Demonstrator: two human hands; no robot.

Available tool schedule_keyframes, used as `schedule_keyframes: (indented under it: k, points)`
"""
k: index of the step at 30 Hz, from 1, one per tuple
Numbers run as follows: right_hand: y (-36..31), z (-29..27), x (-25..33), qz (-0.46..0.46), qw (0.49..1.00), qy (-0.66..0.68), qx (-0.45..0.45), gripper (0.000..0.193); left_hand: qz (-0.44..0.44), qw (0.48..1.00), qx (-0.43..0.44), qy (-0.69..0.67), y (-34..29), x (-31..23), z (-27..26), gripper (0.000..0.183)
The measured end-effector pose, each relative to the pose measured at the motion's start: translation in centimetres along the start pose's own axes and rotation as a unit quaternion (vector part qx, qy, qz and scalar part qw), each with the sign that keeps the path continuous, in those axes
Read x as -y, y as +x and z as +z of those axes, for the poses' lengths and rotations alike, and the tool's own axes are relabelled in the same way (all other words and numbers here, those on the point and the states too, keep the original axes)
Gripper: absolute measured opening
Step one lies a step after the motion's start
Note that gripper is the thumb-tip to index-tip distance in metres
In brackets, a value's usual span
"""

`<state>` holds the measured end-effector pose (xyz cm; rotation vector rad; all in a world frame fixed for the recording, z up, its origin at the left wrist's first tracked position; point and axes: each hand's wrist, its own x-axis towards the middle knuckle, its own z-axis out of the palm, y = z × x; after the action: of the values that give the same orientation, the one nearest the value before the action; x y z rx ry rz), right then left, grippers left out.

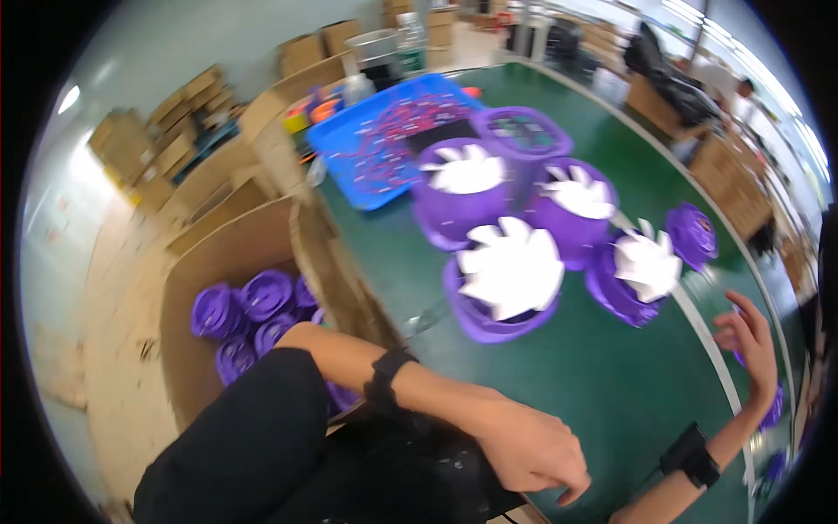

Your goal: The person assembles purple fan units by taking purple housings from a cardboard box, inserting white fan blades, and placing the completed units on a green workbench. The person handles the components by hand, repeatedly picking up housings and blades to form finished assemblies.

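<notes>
My left hand (534, 447) hovers over the near edge of the green table, fingers loosely bent and apart, with nothing seen in it. Out to the right, my right hand (752, 345) is raised with its fingers spread. A bit of purple shows behind its fingers, and I cannot tell whether they touch it. Between and beyond my hands stand several purple round housings, each with a white finned fan wheel on top. The nearest fan wheel (511, 269) sits on a purple housing (489, 330); another fan wheel (647, 264) is closest to my right hand.
A blue tray (367, 194) of small red pieces lies at the far left, a dark flat piece across its corner. Behind the fan wheels stands a purple bucket (559, 144). A cardboard box (188, 349) of purple parts is at my left. Purple parts (692, 236) line the right.
</notes>
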<state>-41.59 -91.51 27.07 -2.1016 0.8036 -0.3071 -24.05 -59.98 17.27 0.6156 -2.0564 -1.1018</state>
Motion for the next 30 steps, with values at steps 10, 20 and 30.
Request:
schedule_keyframes:
  k: [10, 20, 30]
  points:
    - [1.4, -2.1, -4.3, 0.025, 0.997, -0.046, -0.052, 0.042, -0.187, 0.848, -0.496, -0.009, -25.3, -18.6, -0.6, 0.021]
    - [3.5, 0.1, -4.8, 0.029, 1.000, -0.008, -0.007, 0.045, -0.829, 0.154, -0.395, 0.365, -55.1, -9.4, 11.0, 0.063]
    - [2.1, -1.6, -4.7, 0.019, 0.999, -0.037, -0.019, 0.046, -0.677, 0.014, -0.640, 0.363, -57.8, -10.9, 9.3, 0.061]
